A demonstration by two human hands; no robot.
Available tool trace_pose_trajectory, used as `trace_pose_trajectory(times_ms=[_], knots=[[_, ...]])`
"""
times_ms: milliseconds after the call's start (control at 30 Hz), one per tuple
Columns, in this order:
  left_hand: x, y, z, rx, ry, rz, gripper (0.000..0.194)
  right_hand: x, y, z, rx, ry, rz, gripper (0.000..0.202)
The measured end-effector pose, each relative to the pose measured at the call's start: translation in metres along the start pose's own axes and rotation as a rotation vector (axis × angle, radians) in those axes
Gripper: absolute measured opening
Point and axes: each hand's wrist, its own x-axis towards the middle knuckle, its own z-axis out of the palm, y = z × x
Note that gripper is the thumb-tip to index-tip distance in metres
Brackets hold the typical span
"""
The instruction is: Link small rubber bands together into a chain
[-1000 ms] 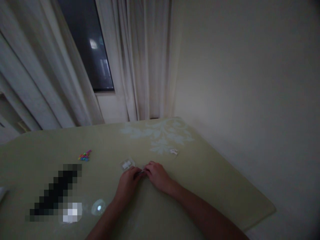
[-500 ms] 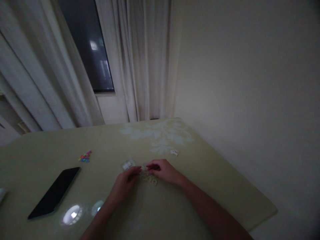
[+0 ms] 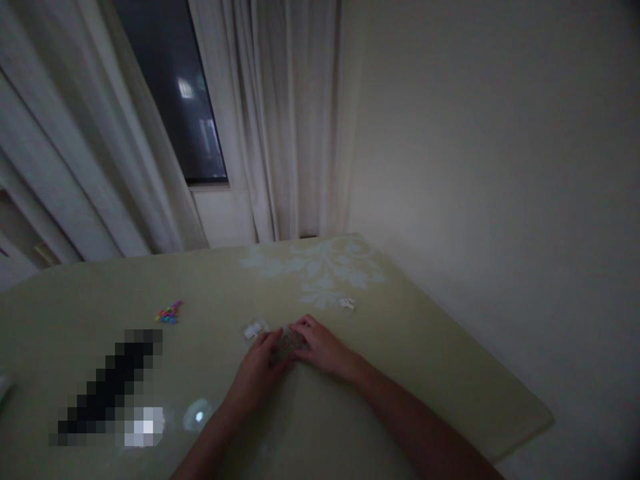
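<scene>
In the middle of the table, a cluster of small pale pieces (image 3: 289,342) lies between my two hands; they look like little rings, but dim light blurs them. My left hand (image 3: 261,360) curves round the near left side, fingers bent inward. From the right, my right hand (image 3: 316,347) curls about the other side, its thumb close to my left thumb. Both hands touch the cluster, and its edges are partly hidden under the fingers. Just beyond my left fingers is a small clear plastic bag (image 3: 254,329) with something white in it.
A pile of small bright-coloured pieces (image 3: 170,312) rests at the left, beyond a dark flat object (image 3: 107,387) that is pixelated. Small white bits (image 3: 347,303) lie at the back right of the table (image 3: 430,347). A wall (image 3: 475,167) borders its right side.
My fingertips were pinched on clear pieces above several loose pale rings. Now both hands have spread lower and closed round the whole cluster, thumbs drawn together at the near side.
</scene>
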Motion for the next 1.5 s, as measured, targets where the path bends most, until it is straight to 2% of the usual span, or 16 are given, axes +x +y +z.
trace_pose_trajectory(times_ms=[133, 200, 433, 600, 733, 900, 1033, 1100, 1167, 1233, 1267, 1333, 1433, 1500], knots=[[0.007, 0.005, 0.007, -0.017, 0.002, 0.067, 0.045, 0.006, -0.002, 0.012, -0.047, 0.033, -0.021, 0.022], [0.008, 0.005, 0.008, 0.0, 0.022, 0.089, 0.037, 0.007, -0.004, 0.016, -0.077, 0.054, -0.007, 0.017], [0.009, 0.006, 0.008, 0.036, 0.081, 0.102, 0.027, 0.007, -0.007, 0.021, -0.112, 0.119, -0.018, 0.015], [0.008, 0.006, 0.005, 0.009, 0.149, 0.116, 0.03, 0.008, 0.0, 0.021, 0.06, 0.183, -0.069, 0.015], [0.005, 0.005, 0.003, -0.055, 0.176, 0.072, 0.036, 0.006, 0.002, 0.016, 0.209, 0.219, -0.079, 0.018], [0.003, 0.003, -0.006, -0.118, 0.087, 0.0, 0.041, 0.004, 0.008, 0.007, 0.339, 0.228, -0.037, 0.02], [0.004, 0.0, -0.025, -0.13, -0.01, -0.011, 0.04, 0.004, 0.013, 0.002, 0.217, 0.24, 0.041, 0.022], [-0.001, 0.001, -0.04, -0.107, -0.069, -0.051, 0.041, 0.002, 0.014, 0.0, 0.12, 0.215, 0.018, 0.04], [-0.009, 0.004, -0.058, -0.063, -0.153, -0.088, 0.047, -0.001, 0.012, -0.002, 0.034, 0.15, -0.04, 0.071], [-0.019, 0.009, -0.074, -0.027, -0.323, -0.116, 0.061, -0.003, 0.008, -0.002, -0.037, 0.076, -0.067, 0.088], [-0.023, 0.011, -0.081, 0.021, -0.404, -0.127, 0.063, -0.004, 0.006, 0.0, -0.065, 0.051, -0.066, 0.086], [-0.029, 0.013, -0.088, 0.116, -0.49, -0.117, 0.064, -0.002, 0.001, 0.004, -0.1, 0.033, -0.073, 0.072], [-0.028, 0.012, -0.083, 0.217, -0.484, -0.077, 0.071, 0.002, -0.004, 0.011, -0.103, 0.032, -0.124, 0.048], [-0.023, 0.012, -0.076, 0.234, -0.454, -0.065, 0.068, 0.004, -0.005, 0.014, -0.092, 0.024, -0.158, 0.039]])
